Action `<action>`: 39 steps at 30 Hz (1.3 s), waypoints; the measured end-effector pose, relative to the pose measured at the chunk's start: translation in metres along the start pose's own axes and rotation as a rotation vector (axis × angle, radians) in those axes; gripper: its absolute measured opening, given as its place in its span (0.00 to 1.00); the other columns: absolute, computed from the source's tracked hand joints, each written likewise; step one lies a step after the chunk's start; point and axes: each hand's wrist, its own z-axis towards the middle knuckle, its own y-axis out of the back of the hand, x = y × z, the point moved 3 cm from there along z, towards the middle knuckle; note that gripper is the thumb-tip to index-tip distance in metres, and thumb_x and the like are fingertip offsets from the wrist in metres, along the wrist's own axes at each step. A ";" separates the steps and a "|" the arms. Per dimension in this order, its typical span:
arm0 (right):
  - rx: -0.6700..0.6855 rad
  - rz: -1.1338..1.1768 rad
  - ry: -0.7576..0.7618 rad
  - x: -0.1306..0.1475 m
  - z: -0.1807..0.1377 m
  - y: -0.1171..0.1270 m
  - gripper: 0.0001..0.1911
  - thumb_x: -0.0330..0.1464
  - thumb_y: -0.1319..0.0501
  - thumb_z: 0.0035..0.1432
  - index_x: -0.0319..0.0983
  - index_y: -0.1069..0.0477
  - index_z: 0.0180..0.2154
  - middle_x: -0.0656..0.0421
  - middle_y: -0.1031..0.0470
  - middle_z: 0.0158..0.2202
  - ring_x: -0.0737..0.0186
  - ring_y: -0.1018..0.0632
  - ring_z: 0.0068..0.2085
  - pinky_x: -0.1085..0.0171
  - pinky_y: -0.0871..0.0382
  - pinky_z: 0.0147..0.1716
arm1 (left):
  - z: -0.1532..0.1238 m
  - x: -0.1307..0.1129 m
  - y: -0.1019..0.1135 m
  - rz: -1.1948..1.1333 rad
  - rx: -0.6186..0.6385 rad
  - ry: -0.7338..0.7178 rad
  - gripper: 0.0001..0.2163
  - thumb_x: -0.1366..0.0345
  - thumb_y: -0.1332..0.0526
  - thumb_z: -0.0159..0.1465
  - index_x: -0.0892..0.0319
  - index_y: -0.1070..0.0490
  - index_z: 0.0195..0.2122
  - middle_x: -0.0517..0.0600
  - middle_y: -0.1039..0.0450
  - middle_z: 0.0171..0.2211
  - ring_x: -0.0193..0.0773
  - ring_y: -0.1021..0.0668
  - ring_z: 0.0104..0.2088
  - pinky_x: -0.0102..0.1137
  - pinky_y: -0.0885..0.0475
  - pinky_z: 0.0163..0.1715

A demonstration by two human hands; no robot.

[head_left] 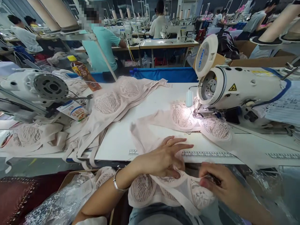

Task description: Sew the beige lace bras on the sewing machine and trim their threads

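Left hand [161, 159], fingers spread, thumb touching near lace bra [142, 189]. Right hand [221, 179], closed, pinching its edge. Second bra [179, 117] at right sewing machine [250, 84].

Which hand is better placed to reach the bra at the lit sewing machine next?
Probably the left: the left hand spreads its fingers over the table, nearer the machine-side bra. The right hand is lower, pinching the lower bra.

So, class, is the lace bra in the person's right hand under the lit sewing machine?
No, the right hand holds the lace bra this side of the table; a second bra lies under the lit sewing machine.
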 end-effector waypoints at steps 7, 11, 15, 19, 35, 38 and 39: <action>0.147 0.236 -0.061 -0.020 -0.016 0.004 0.27 0.54 0.40 0.61 0.40 0.35 0.23 0.64 0.41 0.21 0.68 0.39 0.22 0.65 0.50 0.23 | -0.029 0.003 -0.013 -0.615 0.189 0.282 0.14 0.53 0.34 0.65 0.59 0.29 0.29 0.44 0.30 0.22 0.32 0.30 0.24 0.29 0.33 0.33; 0.179 0.305 -0.081 -0.022 -0.011 -0.005 0.24 0.52 0.38 0.60 0.40 0.34 0.24 0.64 0.40 0.22 0.68 0.39 0.23 0.65 0.49 0.24 | -0.035 0.007 -0.043 -0.835 0.271 0.362 0.12 0.55 0.34 0.65 0.59 0.26 0.42 0.50 0.23 0.36 0.36 0.23 0.35 0.27 0.32 0.35; 0.222 0.322 -0.064 -0.021 -0.007 -0.011 0.24 0.51 0.37 0.60 0.39 0.33 0.25 0.64 0.40 0.22 0.68 0.38 0.23 0.65 0.49 0.24 | -0.034 0.006 -0.063 -0.857 0.207 0.403 0.11 0.57 0.33 0.63 0.60 0.22 0.36 0.50 0.24 0.35 0.36 0.24 0.35 0.27 0.33 0.36; 0.282 0.330 -0.081 -0.025 -0.008 -0.010 0.25 0.52 0.39 0.61 0.40 0.35 0.24 0.65 0.43 0.21 0.70 0.41 0.21 0.65 0.51 0.23 | -0.039 0.009 -0.067 -1.156 0.026 0.571 0.17 0.52 0.27 0.55 0.62 0.25 0.31 0.48 0.27 0.32 0.34 0.26 0.32 0.28 0.32 0.35; 0.241 0.896 -0.086 -0.059 -0.006 -0.030 0.31 0.53 0.33 0.55 0.40 0.43 0.17 0.64 0.42 0.15 0.71 0.45 0.18 0.66 0.53 0.18 | -0.037 0.010 -0.086 -1.677 -0.227 0.476 0.28 0.52 0.25 0.52 0.59 0.46 0.19 0.38 0.50 0.15 0.23 0.49 0.16 0.25 0.57 0.18; 0.282 0.678 0.024 -0.054 -0.002 -0.023 0.32 0.60 0.39 0.55 0.39 0.38 0.20 0.65 0.42 0.17 0.71 0.44 0.18 0.66 0.52 0.19 | -0.032 0.006 -0.084 -1.699 -0.197 0.482 0.28 0.53 0.25 0.52 0.58 0.47 0.19 0.38 0.50 0.15 0.22 0.49 0.15 0.25 0.57 0.17; 0.287 0.555 0.053 -0.050 0.000 -0.021 0.33 0.63 0.40 0.53 0.39 0.34 0.23 0.65 0.41 0.19 0.71 0.43 0.19 0.66 0.51 0.20 | -0.029 0.004 -0.083 -1.701 -0.177 0.485 0.28 0.53 0.25 0.52 0.58 0.47 0.20 0.38 0.50 0.15 0.22 0.49 0.15 0.25 0.57 0.16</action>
